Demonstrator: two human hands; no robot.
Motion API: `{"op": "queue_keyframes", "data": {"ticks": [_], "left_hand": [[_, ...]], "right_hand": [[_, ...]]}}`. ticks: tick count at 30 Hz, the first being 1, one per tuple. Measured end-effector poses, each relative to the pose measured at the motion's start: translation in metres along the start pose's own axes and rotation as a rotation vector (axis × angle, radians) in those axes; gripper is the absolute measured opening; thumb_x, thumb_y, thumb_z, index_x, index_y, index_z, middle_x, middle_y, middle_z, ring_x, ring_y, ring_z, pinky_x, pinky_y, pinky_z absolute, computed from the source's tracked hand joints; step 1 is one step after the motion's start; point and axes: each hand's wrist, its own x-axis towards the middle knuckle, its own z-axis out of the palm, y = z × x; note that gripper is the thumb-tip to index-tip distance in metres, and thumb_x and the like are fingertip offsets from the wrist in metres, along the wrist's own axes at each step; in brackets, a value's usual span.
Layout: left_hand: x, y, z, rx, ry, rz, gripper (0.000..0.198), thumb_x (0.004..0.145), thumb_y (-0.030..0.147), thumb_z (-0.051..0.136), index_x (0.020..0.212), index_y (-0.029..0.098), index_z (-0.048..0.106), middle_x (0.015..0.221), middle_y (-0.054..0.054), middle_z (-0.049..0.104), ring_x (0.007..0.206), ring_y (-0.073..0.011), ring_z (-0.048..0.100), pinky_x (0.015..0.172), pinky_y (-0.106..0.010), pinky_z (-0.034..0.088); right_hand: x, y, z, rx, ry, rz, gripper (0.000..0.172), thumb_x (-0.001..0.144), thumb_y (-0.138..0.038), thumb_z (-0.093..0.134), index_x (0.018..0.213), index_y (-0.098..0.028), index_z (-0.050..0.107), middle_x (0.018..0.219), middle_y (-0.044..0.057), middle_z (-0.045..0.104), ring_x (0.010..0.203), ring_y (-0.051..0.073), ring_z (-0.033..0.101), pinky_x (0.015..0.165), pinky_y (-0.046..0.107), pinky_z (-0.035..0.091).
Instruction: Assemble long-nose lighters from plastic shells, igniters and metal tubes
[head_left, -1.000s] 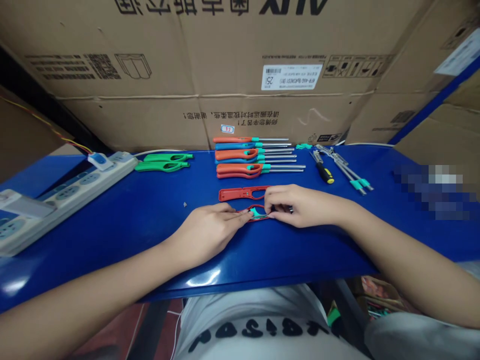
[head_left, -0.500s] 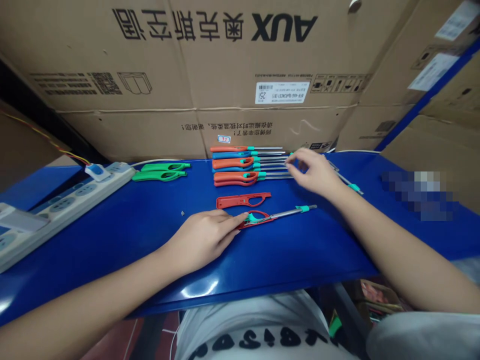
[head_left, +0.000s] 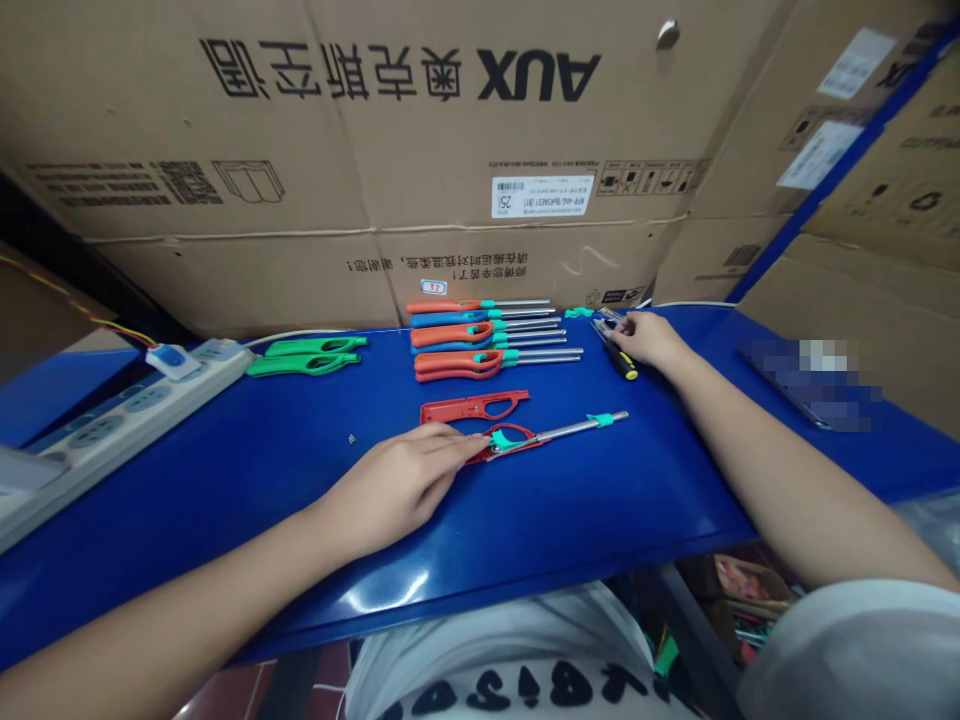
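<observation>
My left hand point(head_left: 405, 475) is closed on the handle end of an opened red gas lighter point(head_left: 517, 440), holding it against the table. A turquoise trigger and a metal tube with a turquoise collar lie in that half shell. The matching red half shell point(head_left: 476, 408) lies just behind it. At the back right, my right hand point(head_left: 651, 340) has its fingers closed by some metal parts point(head_left: 609, 318); what they pinch is too small to make out. Beside those fingers lies a black and yellow handled tool point(head_left: 622, 362). Small turquoise pieces point(head_left: 579, 313) lie to their left.
Several orange and blue lighters point(head_left: 454, 335) lie in a row at the back. Green shells point(head_left: 307, 357) lie left of them, near a white power strip point(head_left: 112, 430). A cardboard wall point(head_left: 300, 200) stands behind the blue table point(head_left: 525, 530). A blurred-out object point(head_left: 814, 385) lies right.
My right hand has moved right, away from the tube ends of the row, to the metal parts, uncovering the turquoise pieces and the black and yellow handle. My left hand stays on the red lighter.
</observation>
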Motion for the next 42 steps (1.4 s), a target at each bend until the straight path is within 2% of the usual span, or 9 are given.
{"op": "queue_keyframes", "data": {"ticks": [5, 10, 14, 18, 21, 24, 33, 38, 42], "left_hand": [[0.001, 0.001, 0.000, 0.000, -0.052, 0.004, 0.043, 0.101, 0.017, 0.046, 0.142, 0.022, 0.056, 0.133, -0.008, 0.066, 0.124, -0.0225, 0.060, 0.105, -0.040, 0.053], [0.001, 0.002, 0.003, -0.040, -0.015, -0.025, 0.042, 0.100, 0.020, 0.049, 0.141, 0.022, 0.057, 0.137, -0.008, 0.065, 0.126, -0.0230, 0.059, 0.108, -0.041, 0.051], [0.003, 0.003, 0.008, -0.163, 0.141, -0.123, 0.041, 0.099, 0.028, 0.056, 0.140, 0.022, 0.059, 0.136, -0.009, 0.066, 0.125, -0.0235, 0.062, 0.109, -0.041, 0.050], [0.007, 0.004, 0.013, -0.439, 0.296, -0.302, 0.041, 0.097, 0.036, 0.061, 0.135, 0.021, 0.064, 0.130, -0.008, 0.070, 0.118, -0.0230, 0.068, 0.104, -0.037, 0.055], [0.010, 0.005, 0.013, -0.607, 0.394, -0.356, 0.036, 0.095, 0.038, 0.065, 0.125, 0.019, 0.071, 0.123, -0.008, 0.074, 0.109, -0.0220, 0.072, 0.095, -0.031, 0.059], [0.011, 0.008, 0.010, -0.614, 0.448, -0.318, 0.024, 0.093, 0.033, 0.068, 0.110, 0.020, 0.078, 0.120, -0.007, 0.075, 0.109, -0.0213, 0.072, 0.096, -0.029, 0.058], [0.014, 0.010, 0.007, -0.666, 0.462, -0.369, 0.017, 0.090, 0.032, 0.071, 0.092, 0.018, 0.079, 0.097, -0.005, 0.078, 0.090, -0.0175, 0.073, 0.087, -0.025, 0.058], [0.016, 0.009, 0.008, -0.796, 0.417, -0.431, 0.028, 0.094, 0.041, 0.065, 0.090, 0.014, 0.070, 0.088, -0.006, 0.074, 0.080, -0.0155, 0.069, 0.080, -0.026, 0.058], [0.016, 0.008, 0.009, -0.830, 0.393, -0.415, 0.031, 0.095, 0.044, 0.064, 0.087, 0.014, 0.066, 0.083, -0.005, 0.070, 0.077, -0.0148, 0.066, 0.079, -0.027, 0.056]], "right_hand": [[0.000, 0.000, -0.005, -0.037, -0.032, 0.024, 0.020, 0.081, -0.024, 0.068, 0.063, -0.019, 0.060, 0.074, 0.011, 0.069, 0.071, 0.023, 0.063, 0.063, 0.031, 0.040], [-0.014, -0.015, -0.020, 0.051, 0.098, -0.063, 0.013, 0.087, -0.029, 0.064, 0.081, -0.018, 0.063, 0.088, 0.010, 0.070, 0.078, 0.021, 0.062, 0.067, 0.030, 0.042], [-0.055, -0.058, -0.016, 0.511, 0.085, -0.362, 0.021, 0.084, -0.038, 0.067, 0.081, -0.018, 0.063, 0.070, 0.002, 0.060, 0.062, 0.015, 0.050, 0.059, 0.027, 0.039], [-0.116, -0.105, 0.000, 0.736, 0.049, -0.775, 0.017, 0.087, -0.033, 0.069, 0.081, -0.018, 0.063, 0.073, 0.000, 0.062, 0.066, 0.014, 0.052, 0.065, 0.028, 0.041], [-0.148, -0.122, 0.009, 0.679, 0.107, -1.041, 0.011, 0.092, -0.027, 0.067, 0.088, -0.018, 0.063, 0.080, 0.002, 0.066, 0.077, 0.016, 0.058, 0.076, 0.031, 0.040], [-0.159, -0.125, 0.011, 0.571, 0.097, -1.163, 0.012, 0.094, -0.028, 0.065, 0.090, -0.017, 0.062, 0.081, 0.003, 0.067, 0.078, 0.016, 0.057, 0.074, 0.032, 0.036], [-0.146, -0.114, 0.004, 0.390, -0.012, -1.265, 0.019, 0.098, -0.033, 0.061, 0.088, -0.018, 0.067, 0.081, 0.003, 0.070, 0.080, 0.016, 0.058, 0.077, 0.032, 0.035], [-0.141, -0.104, -0.005, 0.259, -0.281, -1.345, 0.020, 0.095, -0.039, 0.063, 0.097, -0.019, 0.067, 0.096, 0.005, 0.067, 0.090, 0.018, 0.061, 0.081, 0.031, 0.041], [-0.141, -0.102, -0.003, 0.124, -0.331, -1.334, 0.016, 0.099, -0.031, 0.054, 0.097, -0.019, 0.065, 0.093, 0.004, 0.063, 0.078, 0.016, 0.058, 0.070, 0.028, 0.044]]}}
